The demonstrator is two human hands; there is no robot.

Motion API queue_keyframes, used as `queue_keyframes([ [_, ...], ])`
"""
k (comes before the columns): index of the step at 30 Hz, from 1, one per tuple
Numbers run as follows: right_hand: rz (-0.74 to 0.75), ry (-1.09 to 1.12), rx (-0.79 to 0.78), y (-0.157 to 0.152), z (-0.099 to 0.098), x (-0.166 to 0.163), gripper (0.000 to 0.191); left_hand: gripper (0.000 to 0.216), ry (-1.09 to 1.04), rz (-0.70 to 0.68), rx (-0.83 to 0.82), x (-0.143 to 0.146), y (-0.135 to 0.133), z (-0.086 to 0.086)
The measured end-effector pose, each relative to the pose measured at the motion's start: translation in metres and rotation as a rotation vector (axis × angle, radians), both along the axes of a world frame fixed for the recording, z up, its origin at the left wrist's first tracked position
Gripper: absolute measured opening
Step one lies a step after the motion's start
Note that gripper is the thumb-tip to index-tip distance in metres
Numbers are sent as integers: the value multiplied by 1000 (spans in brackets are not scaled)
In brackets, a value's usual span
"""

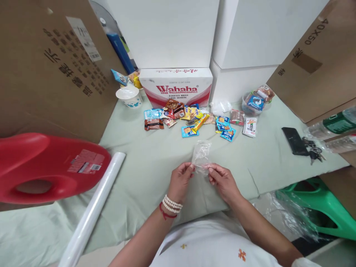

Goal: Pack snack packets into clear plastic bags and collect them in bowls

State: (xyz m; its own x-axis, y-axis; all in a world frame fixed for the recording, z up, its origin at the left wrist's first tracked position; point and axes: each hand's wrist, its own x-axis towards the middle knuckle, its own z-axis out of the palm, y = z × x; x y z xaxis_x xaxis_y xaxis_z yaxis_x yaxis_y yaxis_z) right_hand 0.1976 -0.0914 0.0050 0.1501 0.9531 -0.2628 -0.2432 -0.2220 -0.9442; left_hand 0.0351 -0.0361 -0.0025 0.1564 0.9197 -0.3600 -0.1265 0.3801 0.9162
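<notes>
Between my two hands, over the front part of the table, is a small clear plastic bag [201,154]. My left hand [182,180] pinches its left side, thumb against fingers. On the opposite side my right hand [221,181] pinches it the same way. Beyond the bag lies a loose pile of small wrapped snacks: blue packets [227,134], a yellow stick-shaped packet [200,123] and brown packets [154,124]. A white packet [250,127] and a reddish packet [237,117] lie to the right of the pile.
A Wahaha carton [176,87] stands at the back. Left are a paper cup [129,97], a red jug [55,163] and a long white roll [91,211]. Right are a bowl of snacks [251,105], a phone [294,141], keys [315,152] and plastic bottles [336,124]. A green stool [328,207] stands lower right.
</notes>
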Motion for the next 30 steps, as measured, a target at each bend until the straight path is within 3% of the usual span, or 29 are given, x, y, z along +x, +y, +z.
queue_keyframes([
  [8,-6,-3,-43,-2,1,6,38,41,34,-34,22,-1,0,2],
  [15,-85,-170,-3,10,7,23,61,37,183,-143,160,-9,-1,2],
  [18,-3,-196,-27,20,10,28,51,34,251,-188,221,-9,-4,3],
  [21,-32,-191,-7,26,10,27,41,34,305,-207,262,-9,-5,3],
  [30,-43,-252,-1,18,11,16,38,30,428,-148,251,-18,-4,-6],
])
